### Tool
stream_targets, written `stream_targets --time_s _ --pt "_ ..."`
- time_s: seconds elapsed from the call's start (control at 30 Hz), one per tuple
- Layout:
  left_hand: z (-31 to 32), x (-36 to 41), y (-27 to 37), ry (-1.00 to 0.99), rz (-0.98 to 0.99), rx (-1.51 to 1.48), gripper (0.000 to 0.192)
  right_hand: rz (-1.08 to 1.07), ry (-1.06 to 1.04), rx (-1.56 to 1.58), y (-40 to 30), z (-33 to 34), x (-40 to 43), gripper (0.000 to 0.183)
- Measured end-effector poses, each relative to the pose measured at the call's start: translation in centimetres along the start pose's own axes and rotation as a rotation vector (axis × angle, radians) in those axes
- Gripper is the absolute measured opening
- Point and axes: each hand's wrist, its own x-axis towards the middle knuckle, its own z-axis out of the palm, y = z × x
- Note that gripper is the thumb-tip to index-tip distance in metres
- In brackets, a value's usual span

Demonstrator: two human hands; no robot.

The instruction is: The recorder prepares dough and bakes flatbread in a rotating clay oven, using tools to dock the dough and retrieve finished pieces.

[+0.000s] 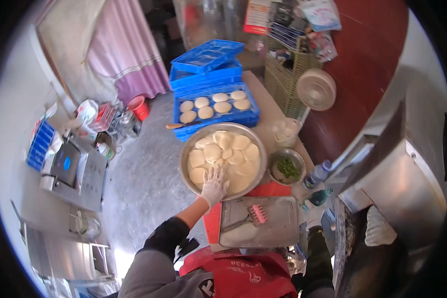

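Note:
My left hand (214, 186), in a clear plastic glove, reaches over the near rim of a large round metal basin (261, 169) and rests with spread fingers on soft dough pieces (212, 152) that lie pressed together. My right hand (314, 218), gloved too, is low at the right beside the counter's edge, near a green bottle (319, 196); whether it grips something cannot be made out. Between the arms lies a metal tray (279, 238) bearing a pink spiked dough roller (258, 215) and a flat piece of dough (240, 232).
Behind the basin, a blue plastic crate (251, 115) holds several dough rounds, with a wooden-handled tool (177, 126) across its corner. Right of the basin stand a metal bowl (303, 167) of chopped greens, a plastic bottle (318, 173) and a jug (286, 134). Metal equipment (406, 186) borders the right.

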Motion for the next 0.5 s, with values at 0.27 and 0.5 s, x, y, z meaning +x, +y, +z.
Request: stream_targets --time_s 0.27,0.5 --pt "5.9 7.3 -5.4 -0.448 -0.11 -0.052 0.077 0.246 0.068 0.405 -0.1 -1.0 -4.0 0.068" --pt "0.7 11.8 -2.1 -0.503 0.111 0.117 0.04 -0.63 -0.878 -1.071 -6.5 14.2 -16.2 0.045"
